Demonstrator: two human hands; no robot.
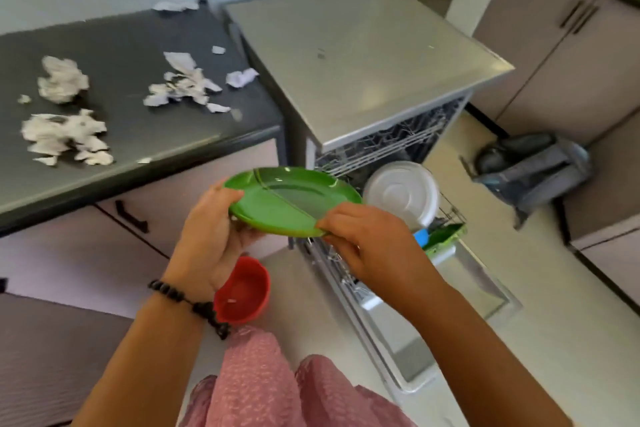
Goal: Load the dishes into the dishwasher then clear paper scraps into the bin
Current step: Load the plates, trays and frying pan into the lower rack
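Green plates (294, 199), two stacked by the look of the overlapping rims, are held roughly level in front of and just above the open dishwasher (363, 87), w/ both hands. Left hand (211, 236) cups the stack's left edge, thumb on top of the rim, fingers curled under. Right hand (367, 243) pinches the near-right rim, thumb over, fingers beneath; prob. peeling the top plate off so each goes in singly.

A red bowl (242, 291) shows below the left wrist; can't tell what supports it.

Inside the dishwasher's lower rack (446, 215) a white plate (401, 192) stands on edge, facing out, w/ green and blue items (438, 236) just beside it toward the door. Standing it upright suits the tines, so the green ones likely slot in next to it.

Left of the dishwasher, the dark counter (131, 135) carries the paper scraps (65, 139), crumpled and torn, spread well apart; that's the later step, untouched so far. Right of the dishwasher, a grey bag (533, 166) sits on the floor.
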